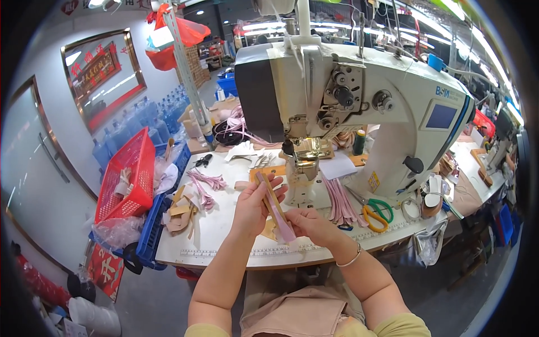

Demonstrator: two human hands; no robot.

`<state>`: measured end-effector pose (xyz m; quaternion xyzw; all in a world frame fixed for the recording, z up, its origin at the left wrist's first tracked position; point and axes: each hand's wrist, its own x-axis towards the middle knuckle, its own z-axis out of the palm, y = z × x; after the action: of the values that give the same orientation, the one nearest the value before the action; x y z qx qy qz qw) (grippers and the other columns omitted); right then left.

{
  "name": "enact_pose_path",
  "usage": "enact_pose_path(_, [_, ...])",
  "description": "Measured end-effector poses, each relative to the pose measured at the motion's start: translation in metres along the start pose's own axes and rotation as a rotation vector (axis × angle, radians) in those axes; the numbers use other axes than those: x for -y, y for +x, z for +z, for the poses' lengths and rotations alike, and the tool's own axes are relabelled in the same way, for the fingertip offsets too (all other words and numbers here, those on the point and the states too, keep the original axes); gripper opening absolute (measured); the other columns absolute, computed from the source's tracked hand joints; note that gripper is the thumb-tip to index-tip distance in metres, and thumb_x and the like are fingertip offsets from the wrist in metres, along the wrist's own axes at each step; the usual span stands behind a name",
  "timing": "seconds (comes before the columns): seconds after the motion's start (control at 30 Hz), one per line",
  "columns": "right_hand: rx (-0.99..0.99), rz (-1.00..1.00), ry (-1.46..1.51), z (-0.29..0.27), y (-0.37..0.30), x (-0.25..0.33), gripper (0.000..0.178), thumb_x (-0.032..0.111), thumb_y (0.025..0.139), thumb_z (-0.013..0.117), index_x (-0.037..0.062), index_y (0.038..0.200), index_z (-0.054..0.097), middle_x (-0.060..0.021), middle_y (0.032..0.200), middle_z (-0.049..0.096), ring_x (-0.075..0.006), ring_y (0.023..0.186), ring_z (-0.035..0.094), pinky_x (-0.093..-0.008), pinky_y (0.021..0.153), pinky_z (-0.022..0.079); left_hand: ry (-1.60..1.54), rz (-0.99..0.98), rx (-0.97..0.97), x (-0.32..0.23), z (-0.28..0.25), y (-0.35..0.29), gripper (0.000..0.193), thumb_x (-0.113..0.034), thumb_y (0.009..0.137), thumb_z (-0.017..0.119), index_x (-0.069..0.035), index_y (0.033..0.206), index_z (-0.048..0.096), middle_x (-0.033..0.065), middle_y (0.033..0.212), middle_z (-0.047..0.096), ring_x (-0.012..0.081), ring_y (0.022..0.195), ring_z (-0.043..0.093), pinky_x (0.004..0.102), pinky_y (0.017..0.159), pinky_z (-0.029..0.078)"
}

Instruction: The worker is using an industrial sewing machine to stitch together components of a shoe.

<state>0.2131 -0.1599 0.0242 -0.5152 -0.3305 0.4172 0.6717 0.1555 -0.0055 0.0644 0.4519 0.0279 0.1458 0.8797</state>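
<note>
Between my two hands, in front of the sewing machine, is a narrow pink and tan strip. My left hand is closed round its upper part, thumb on top. Lower down, my right hand pinches the strip's edge near its wide pink end. The strip slants from upper left to lower right, just above the white table. Behind my hands stands the machine's post and needle area, apart from the strip. To the right of the post lies a bundle of pink strips.
Green-handled scissors and orange-handled scissors lie right of the pink bundle. More pink strips and tan scraps sit at the table's left. Beyond its left edge, a red basket rests on a blue crate.
</note>
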Motion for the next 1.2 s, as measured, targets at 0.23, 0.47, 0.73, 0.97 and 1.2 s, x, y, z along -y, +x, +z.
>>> enact_pose_path(0.23, [-0.063,0.097,-0.043,0.007,-0.007,-0.006,0.032,0.019,0.086,0.054,-0.0001,0.112,0.05,-0.0052,0.094,0.059,-0.0122,0.084,0.059,-0.0282,0.07,0.054,-0.052,-0.006,-0.031,0.003,-0.007,-0.001,0.028,-0.016,0.093,0.041,-0.001,0.116,0.045,0.0138,0.109,0.055,0.027,0.095,0.058,0.0363,0.08,0.05])
enact_pose_path(0.47, [-0.055,-0.05,0.008,0.009,-0.016,-0.024,0.035,0.001,0.078,0.059,-0.0011,0.111,0.048,-0.0065,0.094,0.058,-0.0124,0.083,0.058,-0.026,0.07,0.051,-0.04,0.049,-0.034,0.008,-0.006,-0.004,0.027,-0.016,0.093,0.04,0.0,0.115,0.045,0.0143,0.109,0.055,0.0276,0.092,0.059,0.0364,0.077,0.051])
enact_pose_path(0.73, [-0.15,-0.168,-0.119,0.019,-0.028,-0.022,0.05,-0.004,0.075,0.06,0.0025,0.12,0.04,-0.0048,0.095,0.055,-0.0126,0.085,0.055,-0.0255,0.079,0.048,-0.023,0.062,-0.031,0.009,-0.01,-0.005,0.027,-0.016,0.093,0.041,-0.001,0.114,0.046,0.0132,0.106,0.056,0.0261,0.089,0.06,0.0353,0.076,0.052])
enact_pose_path(0.97, [-0.169,-0.123,-0.007,0.025,-0.029,-0.024,0.045,0.002,0.075,0.064,0.0004,0.115,0.044,-0.0055,0.098,0.056,-0.0107,0.087,0.055,-0.0236,0.072,0.048,-0.03,0.079,-0.025,0.013,-0.01,-0.007,0.027,-0.016,0.092,0.042,-0.001,0.115,0.046,0.0131,0.106,0.056,0.0254,0.091,0.06,0.0348,0.077,0.051])
enact_pose_path(1.2, [-0.398,-0.223,-0.251,0.02,-0.023,-0.03,0.038,0.012,0.077,0.066,0.0006,0.109,0.049,-0.0053,0.095,0.058,-0.013,0.083,0.057,-0.0251,0.075,0.048,0.0,0.087,-0.015,0.015,-0.006,-0.012,0.027,-0.015,0.092,0.043,0.0,0.115,0.047,0.0133,0.106,0.056,0.0257,0.094,0.058,0.0354,0.081,0.049])
